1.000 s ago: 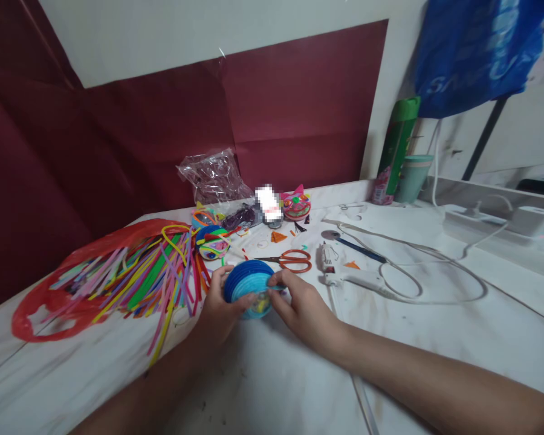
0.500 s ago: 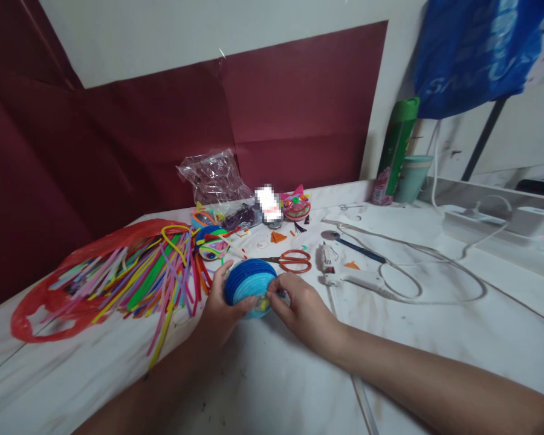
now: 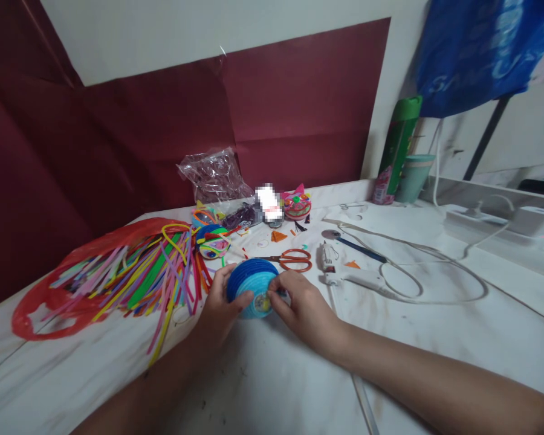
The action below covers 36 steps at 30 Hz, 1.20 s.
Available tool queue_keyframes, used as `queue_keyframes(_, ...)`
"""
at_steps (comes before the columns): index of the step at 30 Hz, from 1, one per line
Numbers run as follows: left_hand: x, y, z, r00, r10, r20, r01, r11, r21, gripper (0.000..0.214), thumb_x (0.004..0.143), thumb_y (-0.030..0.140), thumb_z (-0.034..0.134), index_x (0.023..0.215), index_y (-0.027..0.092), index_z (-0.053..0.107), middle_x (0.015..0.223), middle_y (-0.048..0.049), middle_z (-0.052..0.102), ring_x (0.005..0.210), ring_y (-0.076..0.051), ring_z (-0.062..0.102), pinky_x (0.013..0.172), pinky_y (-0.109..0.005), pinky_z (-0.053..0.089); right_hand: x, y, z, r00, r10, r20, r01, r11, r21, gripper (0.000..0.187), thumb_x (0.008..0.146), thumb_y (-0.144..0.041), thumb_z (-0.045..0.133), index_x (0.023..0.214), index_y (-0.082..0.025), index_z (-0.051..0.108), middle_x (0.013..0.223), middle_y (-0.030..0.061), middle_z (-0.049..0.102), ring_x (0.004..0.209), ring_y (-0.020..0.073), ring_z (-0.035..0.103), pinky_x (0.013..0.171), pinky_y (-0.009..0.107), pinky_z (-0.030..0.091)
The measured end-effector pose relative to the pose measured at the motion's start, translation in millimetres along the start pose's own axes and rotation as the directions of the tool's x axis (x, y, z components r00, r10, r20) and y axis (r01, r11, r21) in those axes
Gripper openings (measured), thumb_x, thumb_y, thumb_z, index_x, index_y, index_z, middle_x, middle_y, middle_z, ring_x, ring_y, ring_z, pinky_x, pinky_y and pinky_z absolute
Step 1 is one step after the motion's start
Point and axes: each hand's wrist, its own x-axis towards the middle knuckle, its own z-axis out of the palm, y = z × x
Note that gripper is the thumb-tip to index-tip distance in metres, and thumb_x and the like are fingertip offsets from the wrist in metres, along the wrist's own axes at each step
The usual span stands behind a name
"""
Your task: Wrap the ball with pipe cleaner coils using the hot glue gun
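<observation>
A blue dome (image 3: 250, 284) wound from light and dark blue strips sits on the white table (image 3: 276, 386), held between both hands. My left hand (image 3: 217, 305) cups its left side, fingers wrapped round it. On the right side my right hand (image 3: 299, 305) pinches the dome near a small colourful patch at its lower front. A pile of coloured strips (image 3: 149, 278) lies just left of the hands.
Orange-handled scissors (image 3: 292, 260) and a white glue gun (image 3: 335, 269) with its looping cord lie behind the hands. A red plastic bag (image 3: 49, 296) is under the strips. Small finished craft pieces (image 3: 213, 241), a clear bag (image 3: 213, 175), a green can (image 3: 396, 145) and a cup (image 3: 412, 175) stand further back.
The dome has been turned slightly between my hands, and my right fingers shifted lower on its front. Everything else on the table is unmoved.
</observation>
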Motion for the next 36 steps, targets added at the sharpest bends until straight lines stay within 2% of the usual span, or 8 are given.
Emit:
queue_keyframes(3, -0.3, 2.7, -0.4, 1.0, -0.019, -0.014, 0.02, 0.997, 0.068, 0.079, 0.051, 0.046, 0.081, 0.117, 0.02, 0.047, 0.11, -0.0095, 0.061, 0.097, -0.028, 0.062, 0.08, -0.04, 0.05, -1.8, -0.7, 2.1, 0.999, -0.021, 0.03, 0.021, 1.0, -0.017, 0.012, 0.084, -0.012, 0.053, 0.075, -0.02, 0.056, 0.073, 0.0045, 0.061, 0.071, 0.0199, 0.057, 0.068, 0.032, 0.045)
queue_keyframes(7, 0.7, 3.4, -2.4, 0.999, 0.012, -0.03, -0.007, 0.988, 0.152, 0.079, 0.049, 0.043, 0.082, 0.117, 0.019, 0.048, 0.108, -0.0089, 0.06, 0.094, -0.028, 0.061, 0.077, -0.038, 0.051, -4.1, -1.0, 4.1, 0.998, -0.025, 0.05, 0.027, 0.999, -0.025, 0.012, 0.084, -0.012, 0.053, 0.075, -0.019, 0.056, 0.072, 0.005, 0.062, 0.071, 0.0205, 0.057, 0.069, 0.033, 0.046)
queue_keyframes(12, 0.0, 5.9, -2.6, 0.998, 0.026, -0.06, -0.02, 0.995, 0.1, 0.078, 0.053, 0.043, 0.079, 0.12, 0.02, 0.045, 0.106, -0.0071, 0.059, 0.089, -0.025, 0.061, 0.074, -0.036, 0.051, -4.2, -0.9, 3.1, 0.999, 0.054, -0.001, -0.053, 0.993, 0.108, 0.006, 0.085, -0.014, 0.054, 0.083, -0.019, 0.056, 0.076, 0.005, 0.063, 0.073, 0.0203, 0.059, 0.067, 0.031, 0.047)
queue_keyframes(17, -0.3, 5.9, -3.4, 0.993, 0.016, -0.116, -0.008, 0.997, 0.076, 0.073, 0.057, 0.042, 0.077, 0.12, 0.019, 0.046, 0.111, -0.0085, 0.057, 0.092, -0.025, 0.061, 0.076, -0.036, 0.051, -2.7, -2.1, 3.1, 0.996, 0.091, 0.007, -0.091, 0.976, 0.199, 0.011, 0.086, -0.014, 0.052, 0.077, -0.02, 0.055, 0.072, 0.0027, 0.061, 0.068, 0.018, 0.057, 0.064, 0.029, 0.045)
queue_keyframes(27, 0.1, -1.0, -3.3, 0.997, 0.022, -0.069, -0.017, 0.997, 0.071, 0.08, 0.059, 0.046, 0.077, 0.127, 0.021, 0.042, 0.121, -0.0104, 0.055, 0.103, -0.028, 0.059, 0.082, -0.037, 0.05, -0.4, -3.4, 1.5, 0.993, 0.11, 0.042, -0.116, 0.976, 0.186, 0.015, 0.084, -0.013, 0.054, 0.07, -0.019, 0.054, 0.068, 0.0013, 0.058, 0.065, 0.0164, 0.054, 0.061, 0.026, 0.04)
queue_keyframes(32, 0.5, 1.4, -3.2, 0.999, 0.006, -0.039, -0.002, 0.996, 0.088, 0.082, 0.058, 0.05, 0.076, 0.125, 0.02, 0.04, 0.114, -0.0095, 0.055, 0.095, -0.026, 0.06, 0.079, -0.037, 0.05, -0.2, -2.6, 1.9, 0.993, 0.106, 0.058, -0.114, 0.981, 0.158, 0.016, 0.085, -0.012, 0.053, 0.07, -0.019, 0.054, 0.068, 0.0021, 0.058, 0.064, 0.0167, 0.053, 0.06, 0.026, 0.04)
queue_keyframes(36, 1.1, 2.2, -3.3, 1.0, -0.011, -0.026, 0.015, 0.984, 0.176, 0.082, 0.053, 0.047, 0.078, 0.121, 0.02, 0.041, 0.111, -0.0086, 0.054, 0.093, -0.026, 0.058, 0.076, -0.036, 0.05, -1.4, -0.4, 3.2, 0.996, 0.05, 0.068, -0.056, 0.994, 0.097, 0.015, 0.084, -0.012, 0.054, 0.071, -0.019, 0.054, 0.069, 0.003, 0.058, 0.069, 0.0188, 0.054, 0.066, 0.03, 0.042)
